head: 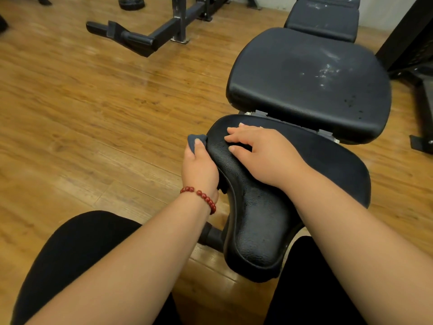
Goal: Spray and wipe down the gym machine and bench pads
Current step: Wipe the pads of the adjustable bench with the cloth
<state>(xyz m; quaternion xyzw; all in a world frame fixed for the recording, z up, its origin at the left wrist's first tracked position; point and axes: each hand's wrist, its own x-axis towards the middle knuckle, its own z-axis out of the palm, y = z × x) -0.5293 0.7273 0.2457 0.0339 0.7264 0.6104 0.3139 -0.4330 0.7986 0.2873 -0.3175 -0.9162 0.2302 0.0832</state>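
A black textured seat pad [255,221] of the bench sits low in the middle, narrow end toward me. My left hand [199,167], with a red bead bracelet at the wrist, grips a dark grey cloth [195,140] against the pad's left edge. My right hand [260,153] rests flat on top of the pad with fingers spread. Beyond it lies the larger black back pad [309,80], with wet spray droplets on its right side. A further pad [325,17] continues behind it.
Wooden floor [93,109] stretches to the left. A black steel machine frame foot [131,36] stands at the back, with a weight plate [131,2] beyond it. Another dark machine base [419,73] is at the right. My knees in black trousers flank the bench.
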